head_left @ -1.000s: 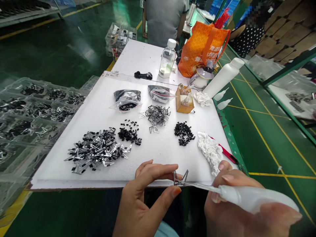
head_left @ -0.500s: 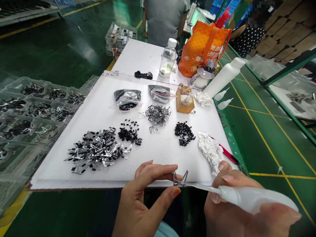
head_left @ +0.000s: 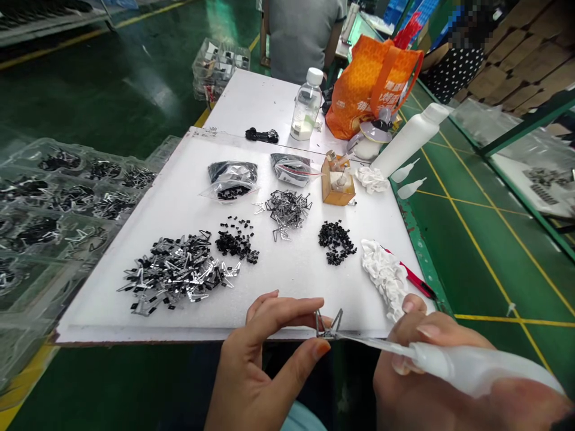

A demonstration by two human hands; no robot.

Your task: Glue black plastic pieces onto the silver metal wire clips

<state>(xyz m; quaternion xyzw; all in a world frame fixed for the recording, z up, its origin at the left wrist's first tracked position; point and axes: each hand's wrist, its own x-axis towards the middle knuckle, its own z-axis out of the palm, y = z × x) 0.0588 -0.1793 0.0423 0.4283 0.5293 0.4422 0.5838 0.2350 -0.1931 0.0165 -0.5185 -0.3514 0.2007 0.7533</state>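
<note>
Between thumb and fingers, my left hand (head_left: 269, 353) pinches a small bent metal clip (head_left: 330, 324) at the table's front edge. My right hand (head_left: 431, 359) is wrapped round a translucent squeeze bottle (head_left: 480, 366) with a long thin nozzle. The nozzle tip points left, at or very close to the clip; whether it touches I cannot tell. Beyond my hands lie a pile of metal clips with black ends (head_left: 179, 272), a pile of plain metal clips (head_left: 288, 209), and two heaps of small black pieces, one left (head_left: 234, 245) and one right (head_left: 336, 242).
Crumpled white tissue (head_left: 384, 278) and a red cutter (head_left: 417, 278) lie right. Farther back are zip bags (head_left: 233, 176), a small wooden box (head_left: 338, 188), a clear bottle (head_left: 306, 108), a tall white bottle (head_left: 411, 140) and an orange bag (head_left: 371, 90). Clear compartment trays (head_left: 72, 191) stand left.
My right hand and the squeeze bottle have shifted slightly right, and the nozzle tip has drawn back a little. My left hand keeps the clip in nearly the same place.
</note>
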